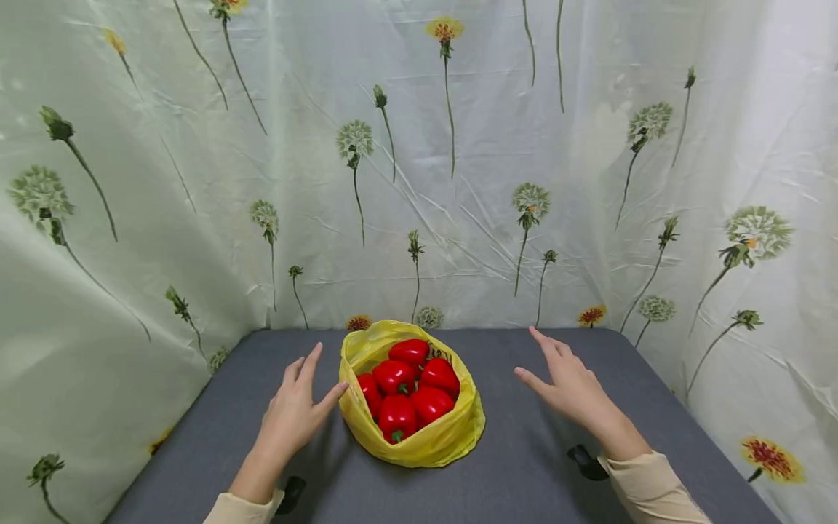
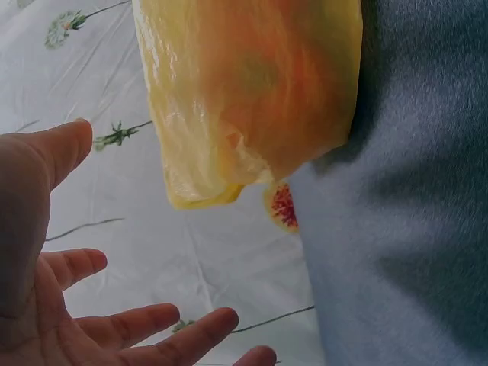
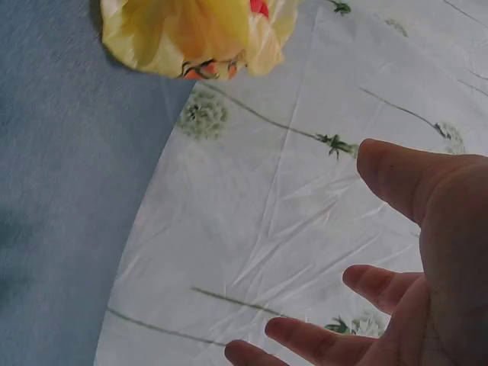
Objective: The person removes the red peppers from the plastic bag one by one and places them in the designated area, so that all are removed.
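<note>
A yellow plastic bag (image 1: 458, 444) stands on the dark table with its mouth wide, and several red bell peppers (image 1: 394, 378) with green stems fill it. My left hand (image 1: 296, 407) hovers just left of the bag, fingers spread, its thumb tip overlapping the bag's rim in the head view. To the right of the bag, farther off, my right hand (image 1: 572, 386) is held over the table with fingers extended and nothing in it. In the left wrist view the bag's side (image 2: 252, 91) shows the peppers dimly through the plastic, apart from the fingers (image 2: 137, 324).
The dark grey table (image 1: 524, 480) reaches back to a pale curtain (image 1: 471, 255) printed with dandelions, which also hangs along both sides. Dark straps (image 1: 587, 463) show at my wrists by the beige sleeves (image 1: 655, 487).
</note>
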Motion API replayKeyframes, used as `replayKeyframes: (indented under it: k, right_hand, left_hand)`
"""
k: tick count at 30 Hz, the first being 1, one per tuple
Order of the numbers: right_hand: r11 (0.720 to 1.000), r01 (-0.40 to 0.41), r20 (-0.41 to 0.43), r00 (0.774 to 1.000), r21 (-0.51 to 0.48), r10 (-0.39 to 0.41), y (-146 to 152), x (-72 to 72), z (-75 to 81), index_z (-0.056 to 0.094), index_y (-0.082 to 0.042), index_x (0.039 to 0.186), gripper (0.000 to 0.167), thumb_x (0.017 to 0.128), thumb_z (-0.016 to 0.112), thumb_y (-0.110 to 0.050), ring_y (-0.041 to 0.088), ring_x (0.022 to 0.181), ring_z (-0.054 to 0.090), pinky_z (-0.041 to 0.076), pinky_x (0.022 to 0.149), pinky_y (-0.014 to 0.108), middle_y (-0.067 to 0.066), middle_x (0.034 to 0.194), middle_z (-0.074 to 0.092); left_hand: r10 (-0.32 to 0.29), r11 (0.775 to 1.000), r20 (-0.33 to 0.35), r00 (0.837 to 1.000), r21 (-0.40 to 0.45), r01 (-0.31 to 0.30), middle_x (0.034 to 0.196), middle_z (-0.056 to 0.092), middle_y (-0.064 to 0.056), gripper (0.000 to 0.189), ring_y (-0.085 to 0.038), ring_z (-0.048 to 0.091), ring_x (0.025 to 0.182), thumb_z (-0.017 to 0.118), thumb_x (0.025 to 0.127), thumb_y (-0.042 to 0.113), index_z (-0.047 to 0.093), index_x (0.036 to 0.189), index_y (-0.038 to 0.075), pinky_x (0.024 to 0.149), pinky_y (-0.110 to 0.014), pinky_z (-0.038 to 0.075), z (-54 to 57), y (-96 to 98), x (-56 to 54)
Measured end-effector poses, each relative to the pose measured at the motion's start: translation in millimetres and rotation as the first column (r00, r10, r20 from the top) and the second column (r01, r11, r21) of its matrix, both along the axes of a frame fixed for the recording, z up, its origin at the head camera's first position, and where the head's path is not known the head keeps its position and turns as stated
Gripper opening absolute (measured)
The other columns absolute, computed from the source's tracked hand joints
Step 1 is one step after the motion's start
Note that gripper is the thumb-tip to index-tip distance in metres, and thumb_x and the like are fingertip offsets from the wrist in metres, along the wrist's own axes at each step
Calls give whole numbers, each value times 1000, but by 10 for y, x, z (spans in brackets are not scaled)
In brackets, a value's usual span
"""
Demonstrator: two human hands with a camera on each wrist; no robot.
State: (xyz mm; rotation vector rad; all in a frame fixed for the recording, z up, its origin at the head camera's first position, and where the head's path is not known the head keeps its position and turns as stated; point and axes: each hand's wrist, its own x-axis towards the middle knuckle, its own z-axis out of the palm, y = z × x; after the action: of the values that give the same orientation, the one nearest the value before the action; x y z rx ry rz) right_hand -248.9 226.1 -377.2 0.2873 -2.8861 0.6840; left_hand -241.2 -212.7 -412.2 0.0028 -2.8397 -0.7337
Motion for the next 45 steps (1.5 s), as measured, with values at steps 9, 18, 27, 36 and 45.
replayKeyframes:
  k: [9,18,27,36,45]
  right_hand:
    - [993,-87,41,995,-82,91,-175,-57,43,29,-9,170,84,106,67,-48,54,138,55,51,103,71,35,161,43]
    - [979,-139,72,986,-151,151,-411,-96,71,38,-8,165,75,104,72,-38,46,135,59,57,102,61,27,151,56]
    - [947,-237,112,957,-217,266,-712,-194,60,44,-12,162,68,106,71,-38,40,132,65,58,105,56,21,150,61]
    - [900,-321,174,908,-296,381,-930,-305,18,46,-11,159,65,105,71,-37,43,130,66,57,106,58,25,149,61]
    - [908,-329,204,901,-259,384,-1064,-419,-63,49,-12,156,62,104,71,-36,39,125,67,58,103,57,22,143,64]
  left_hand:
    - [-47,992,17,999,115,45,164,37,-35,93,-59,44,147,65,104,57,19,173,15,113,-82,37,-65,-17,-56]
    - [-90,974,28,996,209,82,162,40,-37,93,-54,66,126,67,104,53,21,172,10,104,-67,55,-154,-25,-133]
    - [-123,945,61,990,312,98,163,40,-37,92,-54,66,128,68,104,52,21,173,14,107,-66,54,-233,-24,-200]
    - [-151,926,32,988,354,130,165,37,-33,92,-53,66,129,73,102,48,23,172,18,109,-63,55,-273,-27,-311]
    - [-222,903,-24,975,371,215,172,31,-25,92,-48,52,147,77,100,44,26,172,16,114,-58,53,-300,13,-465]
